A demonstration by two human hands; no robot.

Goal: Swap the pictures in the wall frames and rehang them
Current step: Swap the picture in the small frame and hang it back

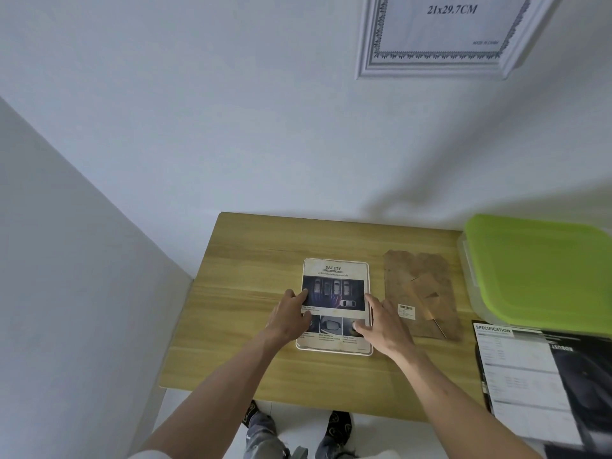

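We're looking down on a pale wooden table (251, 352) pushed up against a white wall (231, 127), with a second white wall meeting it in a corner off beyond the left hand. High on the wall, above and beyond the right hand, hangs a white ornate frame (437, 66) with a sheet inside reading "21x29.7CM".

Down between the two hands lies the SAFETY picture (334, 303), flat on the table and sitting on a white frame whose rim shows all round it. Its long axis runs away from the person toward the wall, heading at the far end, so it reads upright from here.

The left hand (289, 318) rests on the picture's left edge, fingers fairly straight, thumb lying on the print. The right hand (384, 326) is spread on the right edge, thumb pressing the lower corner photo.

Just beyond the right hand lies a brown backing board (427, 286) with a barcode label. Further right sit a green-lidded box (543, 273) and a SPECIFICATION sheet (520, 369).
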